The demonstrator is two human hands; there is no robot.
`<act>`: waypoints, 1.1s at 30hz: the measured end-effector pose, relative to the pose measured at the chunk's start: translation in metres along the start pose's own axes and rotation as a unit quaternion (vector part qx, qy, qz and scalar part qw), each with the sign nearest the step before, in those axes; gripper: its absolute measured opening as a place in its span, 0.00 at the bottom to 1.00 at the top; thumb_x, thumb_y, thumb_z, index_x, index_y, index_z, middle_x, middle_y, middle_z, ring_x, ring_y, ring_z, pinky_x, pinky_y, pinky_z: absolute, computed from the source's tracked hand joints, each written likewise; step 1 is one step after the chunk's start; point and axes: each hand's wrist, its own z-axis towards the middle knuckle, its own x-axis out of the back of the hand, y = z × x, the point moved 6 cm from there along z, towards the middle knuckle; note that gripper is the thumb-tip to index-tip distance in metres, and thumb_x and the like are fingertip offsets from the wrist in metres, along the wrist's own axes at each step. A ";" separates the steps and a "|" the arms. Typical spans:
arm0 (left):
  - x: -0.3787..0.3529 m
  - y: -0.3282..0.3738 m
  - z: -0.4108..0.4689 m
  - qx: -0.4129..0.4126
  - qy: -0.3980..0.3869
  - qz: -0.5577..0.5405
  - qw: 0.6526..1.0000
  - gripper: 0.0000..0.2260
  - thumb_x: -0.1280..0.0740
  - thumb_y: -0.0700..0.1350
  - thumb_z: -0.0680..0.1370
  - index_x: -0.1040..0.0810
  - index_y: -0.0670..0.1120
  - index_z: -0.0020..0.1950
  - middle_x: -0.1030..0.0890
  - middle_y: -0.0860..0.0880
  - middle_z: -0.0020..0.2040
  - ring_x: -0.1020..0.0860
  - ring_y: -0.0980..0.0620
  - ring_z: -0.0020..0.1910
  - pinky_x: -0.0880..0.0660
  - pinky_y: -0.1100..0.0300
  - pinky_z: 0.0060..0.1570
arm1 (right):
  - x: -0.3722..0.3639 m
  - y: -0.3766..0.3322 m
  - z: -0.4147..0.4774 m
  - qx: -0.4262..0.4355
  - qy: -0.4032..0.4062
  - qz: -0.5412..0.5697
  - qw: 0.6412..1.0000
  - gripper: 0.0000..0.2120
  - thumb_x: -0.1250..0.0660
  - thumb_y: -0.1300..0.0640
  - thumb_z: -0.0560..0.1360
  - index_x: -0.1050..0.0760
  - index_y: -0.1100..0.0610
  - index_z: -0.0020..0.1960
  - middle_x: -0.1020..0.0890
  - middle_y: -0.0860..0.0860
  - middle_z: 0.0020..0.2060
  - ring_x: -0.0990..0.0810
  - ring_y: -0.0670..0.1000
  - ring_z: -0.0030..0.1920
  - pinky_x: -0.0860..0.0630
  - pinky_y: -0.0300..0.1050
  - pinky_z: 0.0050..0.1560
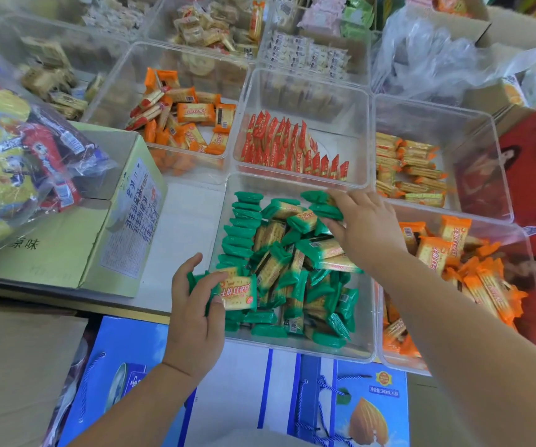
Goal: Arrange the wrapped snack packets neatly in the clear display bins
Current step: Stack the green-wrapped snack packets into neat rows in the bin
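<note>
A clear bin (365,343) in front of me holds several green-wrapped cracker packets (279,262), a neat row standing along its left side and a loose heap in the middle. My left hand (195,314) grips a small stack of green packets (239,293) at the bin's near-left corner. My right hand (363,227) reaches into the far right of the bin, its fingers curled round green packets (323,204) there.
Around it stand more clear bins: red packets (289,146) in rows behind, orange packets (182,117) back left, yellow-orange ones (408,169) back right, orange ones (473,269) at right. A cardboard box (66,240) with a bag of snacks (18,150) sits left. Blue gift bags (369,408) lie below.
</note>
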 end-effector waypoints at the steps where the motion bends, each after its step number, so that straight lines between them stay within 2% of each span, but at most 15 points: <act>1: -0.001 -0.001 0.000 0.002 -0.002 0.002 1.000 0.16 0.40 0.33 0.76 0.21 0.43 0.60 0.35 0.39 0.72 0.35 0.64 0.68 0.34 0.78 0.57 | 0.002 -0.005 0.002 0.018 0.015 -0.003 1.000 0.23 0.39 0.43 0.81 0.33 0.48 0.73 0.23 0.51 0.62 0.28 0.59 0.64 0.30 0.60 0.64; 5: -0.001 -0.003 0.000 0.004 -0.003 0.002 1.000 0.16 0.40 0.34 0.76 0.20 0.43 0.60 0.35 0.39 0.72 0.36 0.64 0.69 0.35 0.78 0.57 | 0.011 -0.017 0.000 0.074 0.107 -0.034 0.991 0.22 0.30 0.48 0.75 0.28 0.47 0.68 0.23 0.52 0.54 0.27 0.59 0.57 0.28 0.60 0.57; 8: -0.003 -0.005 0.000 -0.002 -0.010 0.004 1.000 0.16 0.40 0.33 0.76 0.20 0.42 0.60 0.35 0.39 0.72 0.35 0.64 0.69 0.34 0.77 0.57 | -0.006 -0.017 0.000 0.071 0.068 -0.121 0.988 0.21 0.28 0.50 0.74 0.26 0.46 0.66 0.25 0.53 0.53 0.30 0.59 0.57 0.31 0.60 0.59; 10: -0.004 -0.006 0.001 -0.007 -0.013 0.003 1.000 0.16 0.40 0.33 0.76 0.21 0.43 0.60 0.35 0.39 0.71 0.36 0.65 0.69 0.34 0.77 0.56 | -0.022 -0.017 0.001 0.054 0.018 -0.150 0.987 0.23 0.31 0.44 0.76 0.29 0.46 0.69 0.26 0.53 0.57 0.30 0.60 0.60 0.31 0.60 0.63; 13: -0.005 -0.006 0.001 -0.008 -0.014 -0.003 1.000 0.16 0.40 0.34 0.76 0.21 0.43 0.61 0.35 0.39 0.71 0.36 0.66 0.69 0.33 0.78 0.56 | -0.037 -0.016 0.006 0.012 -0.044 -0.131 0.990 0.36 0.41 0.29 0.75 0.40 0.46 0.77 0.30 0.54 0.68 0.33 0.61 0.68 0.35 0.62 0.69; 15: -0.005 -0.007 0.001 -0.004 -0.010 -0.015 1.000 0.15 0.42 0.38 0.78 0.21 0.45 0.61 0.35 0.41 0.71 0.36 0.65 0.70 0.33 0.77 0.57 | -0.039 -0.019 0.005 -0.009 -0.047 -0.097 0.994 0.45 0.45 0.22 0.70 0.47 0.45 0.79 0.37 0.55 0.75 0.39 0.62 0.74 0.43 0.64 0.73; 17: -0.003 -0.007 0.001 0.011 0.000 -0.036 0.999 0.15 0.44 0.44 0.79 0.22 0.48 0.61 0.35 0.43 0.72 0.35 0.63 0.69 0.30 0.75 0.56 | -0.032 -0.027 -0.001 -0.007 -0.012 -0.070 0.997 0.47 0.46 0.20 0.68 0.46 0.44 0.79 0.41 0.55 0.77 0.44 0.62 0.76 0.49 0.65 0.74; 20: -0.001 -0.012 0.001 0.053 0.035 -0.074 0.995 0.14 0.44 0.45 0.79 0.23 0.50 0.60 0.34 0.44 0.71 0.32 0.62 0.67 0.28 0.73 0.53 | -0.029 -0.064 -0.022 0.104 0.065 -0.029 0.992 0.31 0.43 0.31 0.74 0.31 0.47 0.71 0.30 0.53 0.69 0.35 0.59 0.71 0.44 0.61 0.72; 21: 0.000 -0.014 0.002 0.071 0.055 -0.088 0.992 0.13 0.43 0.43 0.78 0.22 0.50 0.59 0.33 0.44 0.70 0.32 0.63 0.67 0.28 0.73 0.53 | -0.036 -0.082 -0.030 0.166 0.055 -0.003 0.985 0.24 0.41 0.38 0.76 0.26 0.49 0.66 0.25 0.52 0.64 0.30 0.57 0.67 0.39 0.59 0.71; 23: 0.004 -0.018 0.003 0.111 0.098 -0.119 0.982 0.15 0.43 0.39 0.76 0.22 0.50 0.58 0.31 0.44 0.69 0.31 0.62 0.67 0.28 0.72 0.55 | -0.063 -0.110 -0.046 0.288 -0.037 0.018 0.957 0.14 0.39 0.50 0.77 0.20 0.53 0.57 0.20 0.50 0.54 0.24 0.55 0.59 0.31 0.55 0.66; 24: 0.005 -0.019 0.003 0.128 0.118 -0.136 0.975 0.16 0.43 0.39 0.75 0.22 0.51 0.57 0.30 0.45 0.68 0.31 0.61 0.68 0.27 0.69 0.57 | -0.079 -0.118 -0.051 0.324 -0.089 0.003 0.942 0.13 0.38 0.54 0.77 0.19 0.54 0.57 0.19 0.51 0.55 0.24 0.56 0.61 0.32 0.55 0.67; 26: 0.007 -0.025 0.002 0.166 0.145 -0.182 0.958 0.17 0.43 0.40 0.75 0.22 0.53 0.57 0.28 0.48 0.68 0.31 0.55 0.70 0.24 0.54 0.62 | -0.105 -0.121 -0.051 0.336 -0.170 -0.040 0.926 0.17 0.36 0.58 0.77 0.22 0.54 0.66 0.24 0.52 0.67 0.32 0.56 0.73 0.43 0.57 0.76; 28: 0.007 -0.031 0.001 0.203 0.157 -0.223 0.940 0.17 0.43 0.40 0.75 0.21 0.54 0.58 0.28 0.49 0.68 0.30 0.51 0.71 0.23 0.40 0.61 | -0.121 -0.120 -0.046 0.332 -0.221 -0.095 0.912 0.23 0.37 0.57 0.78 0.28 0.51 0.73 0.31 0.52 0.75 0.41 0.56 0.78 0.54 0.58 0.78; 29: 0.007 -0.033 0.000 0.212 0.161 -0.229 0.936 0.17 0.42 0.40 0.75 0.21 0.55 0.57 0.28 0.50 0.68 0.30 0.50 0.71 0.24 0.37 0.61 | -0.127 -0.121 -0.044 0.336 -0.235 -0.123 0.904 0.25 0.37 0.56 0.78 0.30 0.50 0.75 0.34 0.51 0.76 0.43 0.56 0.78 0.56 0.59 0.78; 33: 0.011 -0.029 0.001 0.203 0.152 -0.191 0.948 0.20 0.42 0.41 0.75 0.22 0.63 0.55 0.27 0.52 0.68 0.30 0.53 0.71 0.25 0.44 0.65 | -0.140 -0.129 -0.037 0.353 -0.246 -0.215 0.877 0.26 0.38 0.50 0.79 0.34 0.46 0.76 0.36 0.54 0.77 0.43 0.59 0.78 0.51 0.62 0.76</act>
